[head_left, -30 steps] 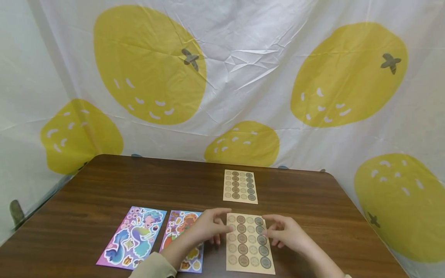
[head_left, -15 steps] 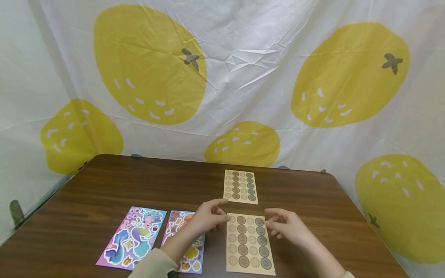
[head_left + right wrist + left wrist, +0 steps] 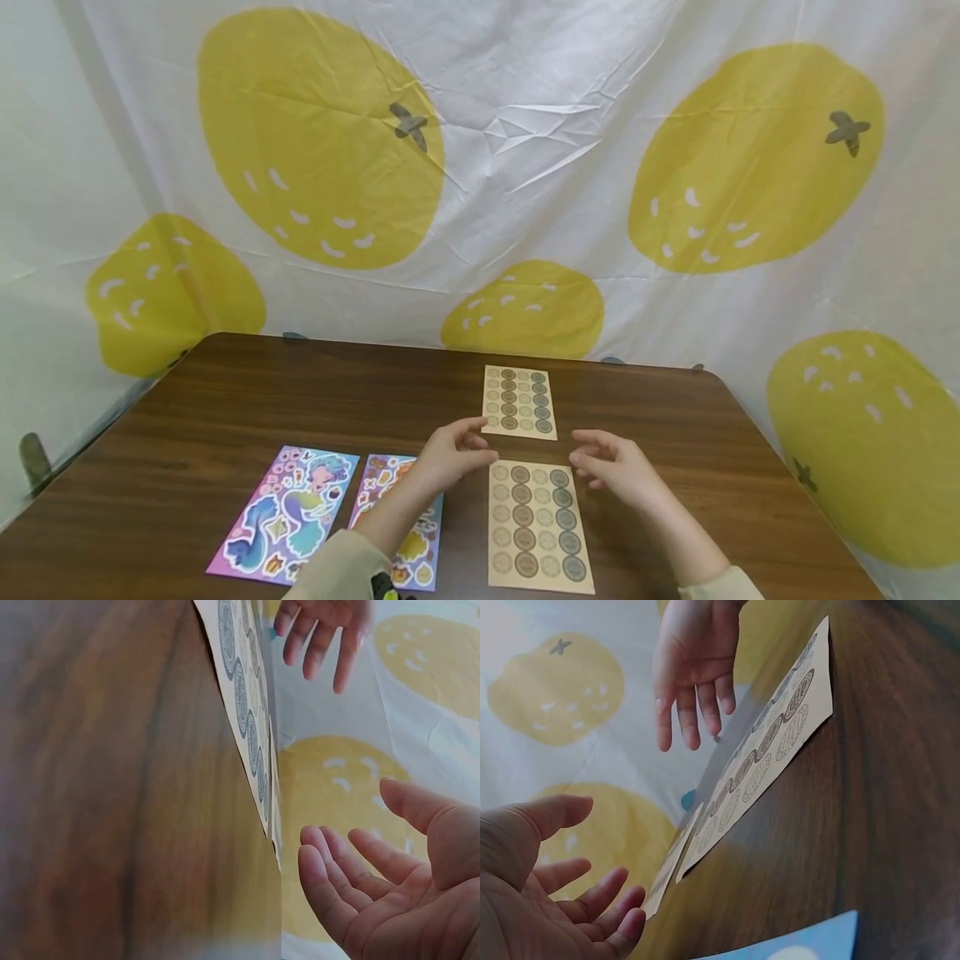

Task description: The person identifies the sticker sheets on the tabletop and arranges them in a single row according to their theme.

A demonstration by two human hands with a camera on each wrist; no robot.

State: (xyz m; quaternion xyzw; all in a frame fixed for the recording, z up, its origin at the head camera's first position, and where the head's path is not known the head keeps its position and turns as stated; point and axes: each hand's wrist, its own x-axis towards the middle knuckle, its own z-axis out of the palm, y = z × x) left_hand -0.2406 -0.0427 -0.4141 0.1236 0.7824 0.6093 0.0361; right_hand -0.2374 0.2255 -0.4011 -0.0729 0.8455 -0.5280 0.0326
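Note:
A beige sticker sheet (image 3: 536, 529) with columns of round seal designs lies flat on the table. My left hand (image 3: 448, 457) hovers by its upper left corner, fingers loosely bent and holding nothing. At the upper right corner my right hand (image 3: 618, 473) is held in the air, also without anything in it. Behind lies a second beige sheet (image 3: 517, 402) of the same kind; the left fingertips overlap its lower left corner in the head view. Both wrist views show the palms, the left hand (image 3: 562, 892) and the right hand (image 3: 397, 877), apart from the paper.
Two colourful mermaid sticker sheets lie on the left: one pink and blue (image 3: 288, 512), the other (image 3: 416, 542) partly under my left forearm in view. The brown wooden table (image 3: 705, 467) meets a white curtain (image 3: 517, 167) printed with yellow fruit.
Both hands have moved from the sides of the near beige sheet up and away toward its far edge. The sheets stay in place.

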